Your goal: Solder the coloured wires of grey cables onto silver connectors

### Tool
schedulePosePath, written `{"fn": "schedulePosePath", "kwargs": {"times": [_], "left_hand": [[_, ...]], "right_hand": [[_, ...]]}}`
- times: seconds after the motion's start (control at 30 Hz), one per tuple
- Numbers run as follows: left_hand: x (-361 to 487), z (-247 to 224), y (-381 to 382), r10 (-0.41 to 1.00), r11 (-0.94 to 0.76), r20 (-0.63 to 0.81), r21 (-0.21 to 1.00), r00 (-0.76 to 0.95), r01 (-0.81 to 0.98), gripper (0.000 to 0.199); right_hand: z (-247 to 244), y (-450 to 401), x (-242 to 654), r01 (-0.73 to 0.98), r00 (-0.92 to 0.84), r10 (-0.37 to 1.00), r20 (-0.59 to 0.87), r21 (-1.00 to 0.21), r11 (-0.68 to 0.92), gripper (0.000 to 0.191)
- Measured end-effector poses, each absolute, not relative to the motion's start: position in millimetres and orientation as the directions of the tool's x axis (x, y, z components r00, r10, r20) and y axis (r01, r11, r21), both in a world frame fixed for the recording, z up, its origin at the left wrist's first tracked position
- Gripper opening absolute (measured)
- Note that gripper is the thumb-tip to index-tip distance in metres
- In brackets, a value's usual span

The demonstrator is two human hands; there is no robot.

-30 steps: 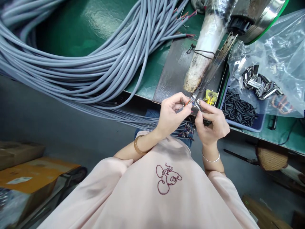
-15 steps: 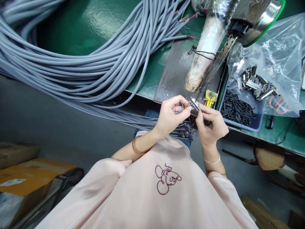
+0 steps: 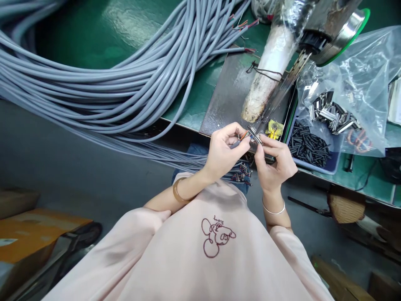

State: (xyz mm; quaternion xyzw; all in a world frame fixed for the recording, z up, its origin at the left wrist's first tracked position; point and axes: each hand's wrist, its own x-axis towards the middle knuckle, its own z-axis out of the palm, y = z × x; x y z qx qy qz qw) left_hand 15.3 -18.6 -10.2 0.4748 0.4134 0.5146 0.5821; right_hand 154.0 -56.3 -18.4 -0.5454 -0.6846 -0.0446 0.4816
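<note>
My left hand [image 3: 227, 150] is closed in a pinch on the end of a grey cable, whose thin coloured wires [image 3: 243, 136] stick out past the fingertips. Between thumb and fingers, my right hand [image 3: 275, 162] grips a small metal multi-pin connector [image 3: 255, 136]. The wire ends meet the connector's pin row, though the fingers hide the exact contact. Just beyond the hands, a soldering iron [image 3: 282, 88] slants down beside a white wrapped tube [image 3: 261, 83] with a scorched tip. A yellow sponge-like piece [image 3: 275, 128] lies right behind my right fingers.
A thick bundle of grey cables [image 3: 125, 88] covers the bench's left side. At right, a blue bin [image 3: 333, 167] holds black sleeves [image 3: 308, 144], with a clear bag [image 3: 366, 75] of connectors over it. A solder spool [image 3: 351, 42] stands behind. Finished-looking connector ends [image 3: 242, 173] hang at my lap.
The view has shifted slightly, so the bin and bag sit a little further left. Both hands keep their grips, with the connector and wires still together.
</note>
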Motion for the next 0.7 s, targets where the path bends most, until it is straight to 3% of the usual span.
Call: {"fn": "schedulePosePath", "kwargs": {"times": [0.33,0.5,0.7], "left_hand": [[15,1,-19,0.995,-0.043,0.053,0.992,0.079,-0.122,0.016],[13,-4,-19,0.992,-0.019,0.030,0.995,0.120,-0.096,0.018],[10,-7,-21,0.985,0.046,-0.022,0.990,0.173,-0.135,0.014]], "right_hand": [[-13,-55,152,0.813,0.007,0.666,0.746,-0.392,0.430,0.015],[-17,-60,156,0.845,-0.078,0.664,0.743,-0.304,0.439,0.016],[-16,-62,157,0.841,-0.079,0.657,0.750,-0.304,0.448,0.017]]}}
